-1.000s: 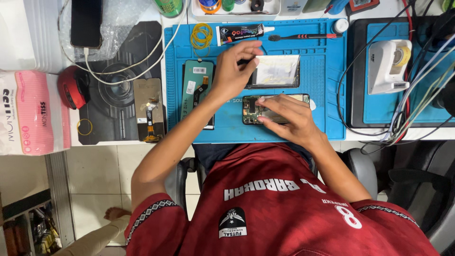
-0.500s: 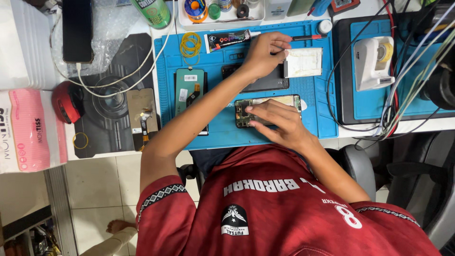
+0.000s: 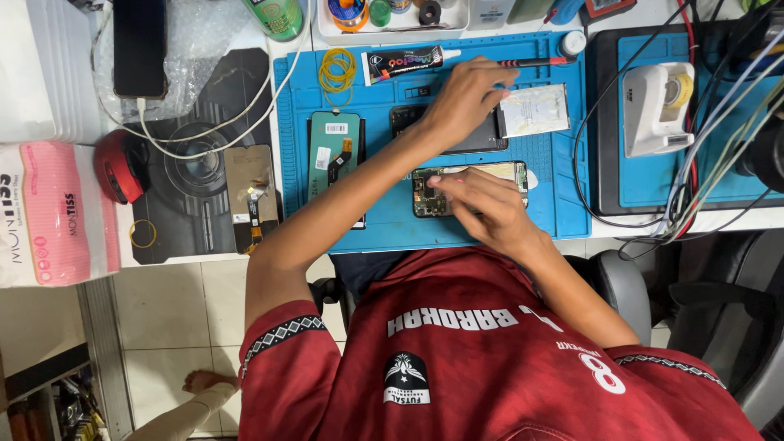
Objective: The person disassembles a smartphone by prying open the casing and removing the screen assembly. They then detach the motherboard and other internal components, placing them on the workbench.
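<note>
The open phone (image 3: pixel 469 189) lies flat on the blue mat (image 3: pixel 563 212), at the near edge of the tabletop (image 3: pixel 645 224). Its back is off and the small parts inside show.

The right hand (image 3: pixel 482 208) rests on top of the phone. The fingers (image 3: pixel 445 181) are close together and press near its left end, at about 9 o'clock on the phone. Whether they pinch a tiny part is hard to see.

The left hand (image 3: pixel 465 98) reaches away to 12 o'clock. Its fingers curl around the screwdriver (image 3: pixel 531 61), which lies beside the glue tube (image 3: pixel 404 62).

The person looks busy with two things at once, so the phone could slide if the right hand lifts. A hard push could bend a thin part inside. A tiny screw could roll off the mat and get lost. The screwdriver tip could scratch the dark screen (image 3: pixel 408 118) under the left hand.
</note>
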